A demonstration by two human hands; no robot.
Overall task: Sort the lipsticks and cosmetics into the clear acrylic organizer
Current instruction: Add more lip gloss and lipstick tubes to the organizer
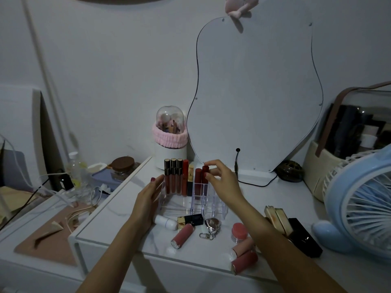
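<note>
Seating the dark red lipstick [205,172] in a back cell of the organizer [208,205] looks like the step in hand: the right hand [222,180] pinches its cap between fingertips and thumb, the left hand [149,194] rests flat with straight fingers against the organizer's left wall. Best to keep the tube upright, lower it straight down beside its twin [198,176] and brace the organizer so it cannot slide; more lipsticks [182,235] lie loose on the desk [118,220]
</note>
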